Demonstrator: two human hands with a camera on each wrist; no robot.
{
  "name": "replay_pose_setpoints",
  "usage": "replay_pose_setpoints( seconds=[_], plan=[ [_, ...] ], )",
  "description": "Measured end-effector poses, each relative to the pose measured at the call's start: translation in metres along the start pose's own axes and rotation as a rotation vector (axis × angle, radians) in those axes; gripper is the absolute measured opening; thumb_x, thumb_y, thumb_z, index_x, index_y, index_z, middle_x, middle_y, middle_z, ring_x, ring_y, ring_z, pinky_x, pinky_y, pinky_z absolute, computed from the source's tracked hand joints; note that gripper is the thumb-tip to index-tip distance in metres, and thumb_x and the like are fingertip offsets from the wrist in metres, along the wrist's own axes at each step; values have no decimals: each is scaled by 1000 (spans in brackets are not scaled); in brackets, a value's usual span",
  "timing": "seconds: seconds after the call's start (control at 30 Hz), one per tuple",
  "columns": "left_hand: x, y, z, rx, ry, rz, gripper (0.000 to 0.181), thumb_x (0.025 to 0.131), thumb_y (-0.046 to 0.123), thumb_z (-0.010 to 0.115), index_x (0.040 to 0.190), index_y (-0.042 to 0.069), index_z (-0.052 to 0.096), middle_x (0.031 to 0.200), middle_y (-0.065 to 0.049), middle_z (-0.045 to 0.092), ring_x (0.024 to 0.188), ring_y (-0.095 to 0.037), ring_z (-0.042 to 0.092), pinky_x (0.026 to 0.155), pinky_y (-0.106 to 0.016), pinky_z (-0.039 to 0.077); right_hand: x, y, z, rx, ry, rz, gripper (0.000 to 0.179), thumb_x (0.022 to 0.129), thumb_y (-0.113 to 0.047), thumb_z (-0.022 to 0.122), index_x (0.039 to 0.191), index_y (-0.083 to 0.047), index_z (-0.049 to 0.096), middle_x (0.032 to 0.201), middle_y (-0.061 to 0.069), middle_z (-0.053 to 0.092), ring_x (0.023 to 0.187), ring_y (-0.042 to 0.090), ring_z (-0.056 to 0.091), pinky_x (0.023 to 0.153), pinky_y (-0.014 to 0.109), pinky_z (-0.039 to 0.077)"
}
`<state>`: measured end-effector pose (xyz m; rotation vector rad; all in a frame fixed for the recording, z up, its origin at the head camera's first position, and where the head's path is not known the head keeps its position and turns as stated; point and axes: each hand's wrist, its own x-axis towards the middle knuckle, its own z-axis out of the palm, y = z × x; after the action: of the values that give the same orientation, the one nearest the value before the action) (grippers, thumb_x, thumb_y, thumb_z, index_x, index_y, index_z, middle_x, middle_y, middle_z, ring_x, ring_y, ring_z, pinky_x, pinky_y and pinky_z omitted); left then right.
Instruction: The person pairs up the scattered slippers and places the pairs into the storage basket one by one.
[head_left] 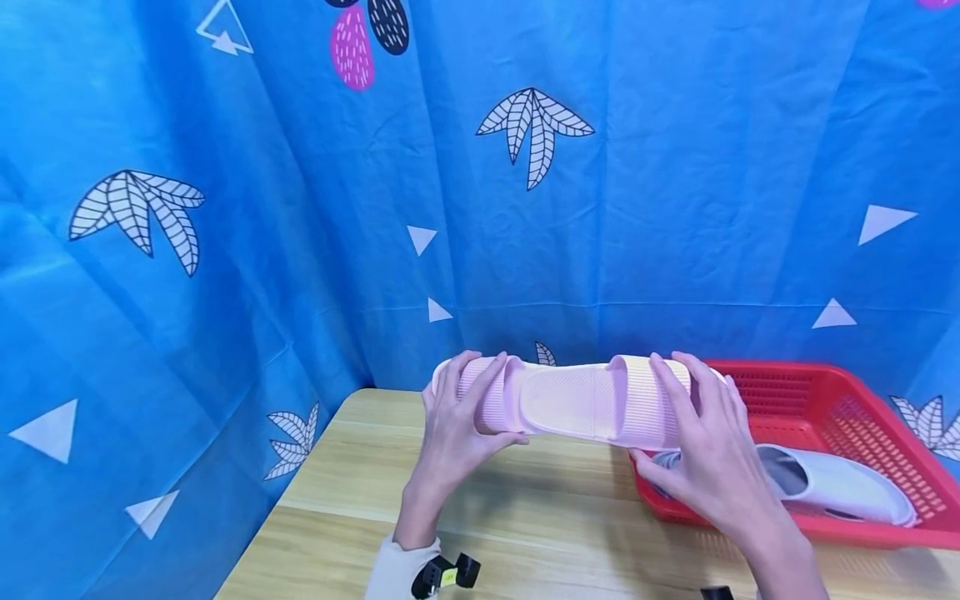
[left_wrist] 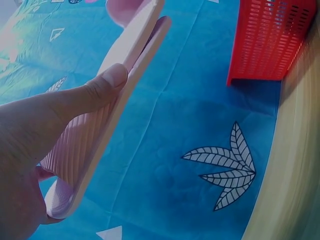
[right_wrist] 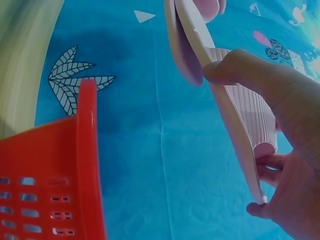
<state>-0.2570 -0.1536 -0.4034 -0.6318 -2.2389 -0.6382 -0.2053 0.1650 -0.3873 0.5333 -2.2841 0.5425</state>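
Note:
Two pink slide slippers with ribbed straps are held up level above the table, overlapping, with their straps at opposite ends. My left hand (head_left: 452,433) grips the left-hand slipper (head_left: 491,398), thumb along its near edge and fingers over its strap. At the other end, my right hand (head_left: 708,458) holds the right-hand slipper (head_left: 648,404) the same way. Both wrist views show the two soles pressed close, with a thin gap at one end. In the right wrist view, the thumb lies on the edge of the slipper (right_wrist: 252,112).
A red plastic basket (head_left: 892,433) with perforated walls stands to the right, partly behind my right hand. A white shoe (head_left: 847,483) lies in it. Below is a light wooden table (head_left: 337,517); a blue patterned curtain (head_left: 660,208) hangs behind and at the left.

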Motion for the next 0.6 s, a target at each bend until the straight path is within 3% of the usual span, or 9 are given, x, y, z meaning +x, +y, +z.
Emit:
replay_pose_setpoints(
  seconds=[0.23,0.43,0.6],
  plan=[
    [0,6,4,-12,-26,17,106,62,51,96,155,36,45,149,-7,46,141,-30,34,109,-66,29,0,-7,4,23,-20,-2,135,42,-22,105,159,-17,37,151,17,40,138,37,35,98,67,41],
    [0,7,6,-5,-27,37,106,62,51,96,154,34,46,149,-7,46,140,-31,35,108,-67,31,0,-12,8,31,-38,7,132,47,-23,104,160,-20,36,152,18,39,146,41,27,107,79,25],
    [-1,7,7,-20,-48,52,104,64,55,94,154,35,46,149,-6,46,140,-28,36,107,-65,33,0,-12,9,27,-34,-19,133,44,-28,105,159,-21,38,150,16,42,140,36,35,100,72,38]
  ],
)
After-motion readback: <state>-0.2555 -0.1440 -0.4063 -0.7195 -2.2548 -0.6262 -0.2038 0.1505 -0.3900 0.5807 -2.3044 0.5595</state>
